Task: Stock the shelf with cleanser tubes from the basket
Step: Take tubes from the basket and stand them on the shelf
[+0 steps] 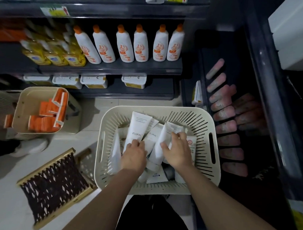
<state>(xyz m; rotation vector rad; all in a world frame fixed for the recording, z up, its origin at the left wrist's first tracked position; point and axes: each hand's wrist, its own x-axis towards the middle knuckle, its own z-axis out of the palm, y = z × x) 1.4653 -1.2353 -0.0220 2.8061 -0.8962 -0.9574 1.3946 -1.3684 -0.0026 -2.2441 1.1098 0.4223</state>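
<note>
Basket [202,130] on floor [89,135], full of white cleanser tubes [157,175]. In basket: left hand [134,154], fingers curled over lower end of FLORAL tube [139,125]; right hand [177,152], fingers and thumb wrapped round neighbouring tube [163,138]. Dark shelf [241,72] just right of basket.

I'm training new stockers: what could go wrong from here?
1. The tubes lie crisscrossed in the basket; pulling out the tube that the right hand grips may drag its neighbours out.
2. The shelf at right is dark and its pink tubes lie close together, so a new one could knock them.
3. A rack lies on the floor by the basket: a likely trip hazard.
</note>
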